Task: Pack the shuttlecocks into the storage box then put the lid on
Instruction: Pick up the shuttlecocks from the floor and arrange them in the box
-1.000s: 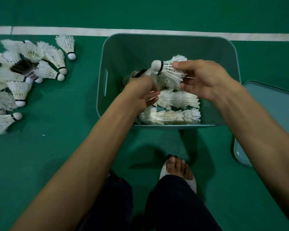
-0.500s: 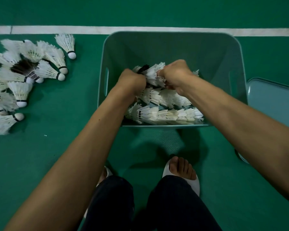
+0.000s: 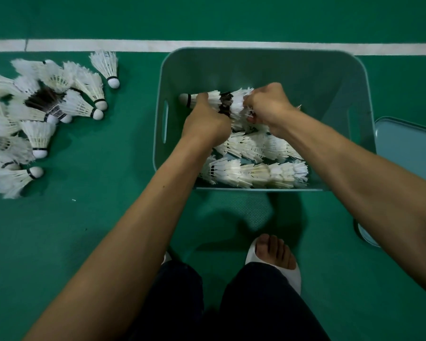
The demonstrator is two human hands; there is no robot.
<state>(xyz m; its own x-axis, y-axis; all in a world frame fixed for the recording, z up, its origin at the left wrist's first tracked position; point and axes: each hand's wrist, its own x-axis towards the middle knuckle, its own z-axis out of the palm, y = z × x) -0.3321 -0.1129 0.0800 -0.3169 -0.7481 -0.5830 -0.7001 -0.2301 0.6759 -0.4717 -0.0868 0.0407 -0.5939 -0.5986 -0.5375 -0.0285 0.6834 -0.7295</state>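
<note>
Both hands sank into the storage box (image 3: 261, 67); the left hand (image 3: 205, 124) and right hand (image 3: 268, 107) closed their grip on a nested shuttlecock row (image 3: 221, 102), stretched sideways.

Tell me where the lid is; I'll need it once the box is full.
The lid lies flat on the green floor at the right edge of the head view, just right of the box, partly hidden behind the right forearm.

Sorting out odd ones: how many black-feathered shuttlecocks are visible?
2. One black-feathered shuttlecock lies in the floor pile left of the storage box; the other sits in the row gripped by the left hand and right hand. More may be hidden.
</note>
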